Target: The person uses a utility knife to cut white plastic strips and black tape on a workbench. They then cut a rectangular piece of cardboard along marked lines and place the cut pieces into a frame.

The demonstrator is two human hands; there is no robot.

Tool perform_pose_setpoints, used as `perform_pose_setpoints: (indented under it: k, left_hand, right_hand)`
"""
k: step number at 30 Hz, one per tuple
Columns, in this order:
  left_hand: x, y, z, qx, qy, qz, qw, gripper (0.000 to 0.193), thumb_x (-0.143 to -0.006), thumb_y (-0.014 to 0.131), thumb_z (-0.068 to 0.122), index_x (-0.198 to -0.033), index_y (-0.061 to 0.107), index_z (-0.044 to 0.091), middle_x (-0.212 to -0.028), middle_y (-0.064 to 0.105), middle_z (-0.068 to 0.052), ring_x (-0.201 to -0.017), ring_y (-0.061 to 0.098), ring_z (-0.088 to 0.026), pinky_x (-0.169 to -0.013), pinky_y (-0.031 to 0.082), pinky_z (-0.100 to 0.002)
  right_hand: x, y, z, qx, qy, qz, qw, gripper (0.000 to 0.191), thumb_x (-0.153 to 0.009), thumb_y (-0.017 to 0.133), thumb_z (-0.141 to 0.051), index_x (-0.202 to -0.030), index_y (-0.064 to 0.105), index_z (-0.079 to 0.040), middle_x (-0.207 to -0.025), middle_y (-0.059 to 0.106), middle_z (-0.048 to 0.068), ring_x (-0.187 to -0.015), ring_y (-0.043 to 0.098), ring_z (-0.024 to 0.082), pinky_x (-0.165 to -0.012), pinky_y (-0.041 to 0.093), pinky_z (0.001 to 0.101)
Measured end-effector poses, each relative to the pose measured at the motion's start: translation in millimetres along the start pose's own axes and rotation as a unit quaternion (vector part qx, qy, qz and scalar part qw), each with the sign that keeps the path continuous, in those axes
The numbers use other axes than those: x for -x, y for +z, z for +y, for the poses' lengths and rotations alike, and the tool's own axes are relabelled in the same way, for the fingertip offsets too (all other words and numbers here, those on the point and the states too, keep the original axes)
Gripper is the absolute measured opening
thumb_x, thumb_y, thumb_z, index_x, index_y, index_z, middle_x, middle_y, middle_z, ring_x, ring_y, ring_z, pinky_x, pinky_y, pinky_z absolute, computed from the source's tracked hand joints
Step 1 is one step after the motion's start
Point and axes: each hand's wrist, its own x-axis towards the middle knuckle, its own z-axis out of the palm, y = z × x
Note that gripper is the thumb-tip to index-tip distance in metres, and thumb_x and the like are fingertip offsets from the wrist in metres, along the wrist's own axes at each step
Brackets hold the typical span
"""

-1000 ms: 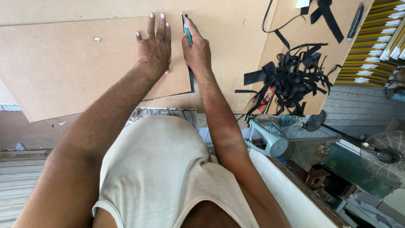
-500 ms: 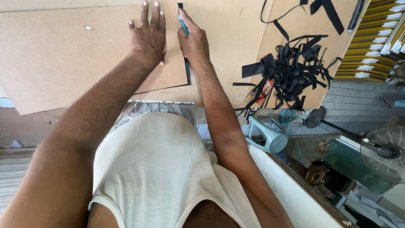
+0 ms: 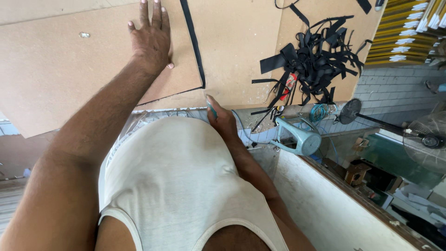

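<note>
Your left hand (image 3: 151, 39) lies flat, fingers spread and gripping nothing, pressing down on the brown board (image 3: 69, 65) near its right edge. That board sits on top of a larger brown sheet (image 3: 237, 51) that covers the table.

Your right hand (image 3: 222, 120) is at the near edge of the table, closed around a small teal cutter (image 3: 212, 109); only a bit of the tool shows above your fingers, so you cannot tell how the blade stands.

The thing that matters is the black strip (image 3: 193, 44) along the board's right edge. Its long axis runs away from you, from the near corner of the board up and out of the top of the view, leaning slightly left as it goes. The near end of the strip lies just up and to the left of your right hand, close but apart. Your left hand is beside the strip's far half, with its thumb near the strip but not touching it. So your right hand is nearer the strip's near end, your left nearer its far stretch.

To the right, well apart from both hands, a heap of black offcuts (image 3: 316, 56) lies on the large sheet. Below the table edge stand a pale blue plastic stool (image 3: 297, 137) and a fan (image 3: 350, 111).
</note>
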Motion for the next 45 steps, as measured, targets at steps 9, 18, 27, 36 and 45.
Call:
perform_pose_setpoints:
  k: [9,18,27,36,45]
  left_hand:
    - [52,49,-80,0.180,-0.097,0.151,0.967,0.147,-0.070,0.071,0.089,-0.167,0.010,-0.002,-0.173,0.005,-0.032,-0.160,0.006,-0.047,-0.124,0.006,-0.071]
    - [164,66,-171,0.087,-0.145,0.199,0.965,0.079,-0.062,0.096,0.073,-0.095,0.074,0.004,-0.124,0.062,-0.024,-0.128,0.049,-0.041,-0.098,0.049,-0.056]
    - [274,-31,-92,0.445,-0.174,0.260,0.839,0.047,-0.104,0.082,0.048,-0.119,0.074,0.004,-0.096,0.071,-0.003,-0.085,0.066,-0.007,-0.075,0.054,-0.029]
    - [185,29,-13,0.674,-0.260,0.551,0.418,0.037,-0.103,0.087,0.028,-0.091,0.067,-0.001,-0.075,0.071,-0.002,-0.068,0.064,-0.015,-0.069,0.066,-0.035]
    - [116,80,54,0.234,-0.450,0.417,0.754,0.082,-0.090,0.096,0.040,-0.150,0.051,0.007,-0.153,0.039,-0.024,-0.139,0.043,-0.041,-0.111,0.040,-0.057]
  right_hand:
    - [-44,-26,15,-0.213,0.330,0.321,0.862,0.056,-0.104,0.048,-0.014,-0.157,0.032,-0.013,-0.074,0.063,0.006,-0.044,0.055,0.012,-0.034,0.047,0.0302]
    - [-23,-82,60,-0.280,0.172,0.351,0.877,0.046,-0.107,0.052,-0.015,-0.151,0.042,-0.004,-0.075,0.061,0.008,-0.045,0.055,0.014,-0.041,0.049,0.0293]
    - [-28,-138,72,-0.351,0.074,0.246,0.900,0.043,-0.109,0.052,-0.013,-0.151,0.046,-0.005,-0.078,0.062,0.006,-0.047,0.053,0.011,-0.042,0.046,0.0274]
    - [-57,-206,110,-0.328,0.015,0.135,0.935,0.042,-0.111,0.050,-0.013,-0.152,0.045,-0.005,-0.082,0.062,0.005,-0.053,0.056,0.008,-0.047,0.051,0.0253]
    - [-77,-188,129,-0.310,0.029,0.064,0.948,0.042,-0.111,0.053,-0.016,-0.151,0.046,-0.004,-0.084,0.064,0.005,-0.053,0.056,0.008,-0.049,0.048,0.0242]
